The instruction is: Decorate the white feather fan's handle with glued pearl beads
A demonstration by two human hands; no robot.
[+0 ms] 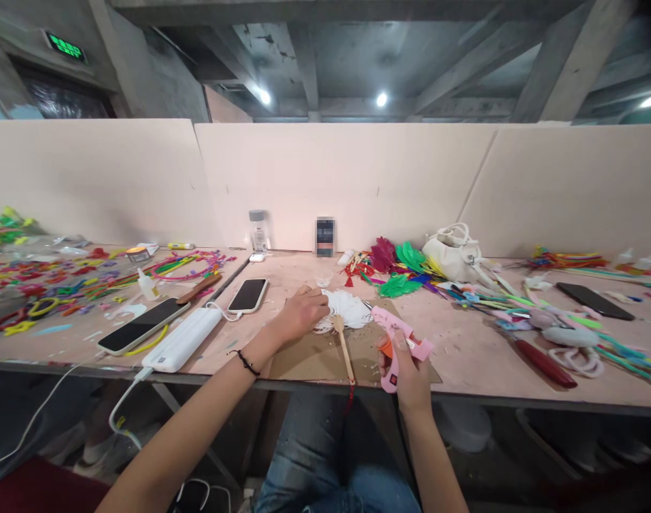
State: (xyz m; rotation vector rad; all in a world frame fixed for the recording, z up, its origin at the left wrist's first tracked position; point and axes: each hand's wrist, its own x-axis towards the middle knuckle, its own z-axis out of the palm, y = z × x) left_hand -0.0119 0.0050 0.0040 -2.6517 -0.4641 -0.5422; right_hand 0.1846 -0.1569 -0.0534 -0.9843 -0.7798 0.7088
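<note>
My right hand [409, 374] is wrapped round a pink hot glue gun [394, 324], one finger by its orange trigger. The nozzle points left at the white feather fan [350, 308], near its right edge. That fan lies on a brown cardboard sheet [304, 361], its wooden handle [344, 349] toward me and a red cord hanging off the table edge. At the feathers' left side is my left hand [305, 311], its fingers bent and drawn together; what they pinch, if anything, is hidden. A small clear cup [323, 278] stands just behind the feathers.
Left of the fan lie a phone [248, 295], a white power bank [184, 340] with cables, and another phone [144, 325]. Coloured feathers [400, 267], a white bag [451, 253] and a red-handled tool [544, 362] are to the right. A pale partition [336, 174] closes off the back.
</note>
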